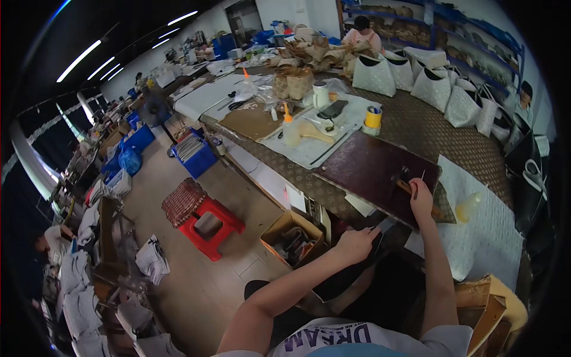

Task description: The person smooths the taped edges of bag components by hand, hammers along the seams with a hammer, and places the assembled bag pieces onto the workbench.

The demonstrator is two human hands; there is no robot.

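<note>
Head view: the fingers of the right hand are closed around a small hammer with a wooden handle, its dark head just left of the fingers and over a dark red board. The fingers of the left hand are curled near the board's close edge, below and left of the right fingers; whether they grip anything is too unclear to tell.

Beyond the right fingers, the board lies on a patterned surface. A yellow tin stands just past the board's far edge, with a glue bottle with an orange tip and a white mug farther off to the left. White woven bags are lined up well beyond the right fingers. To their right, a pale sheet covers part of the surface. Left of the left fingers sits an open cardboard box, and past it a red stool.
</note>
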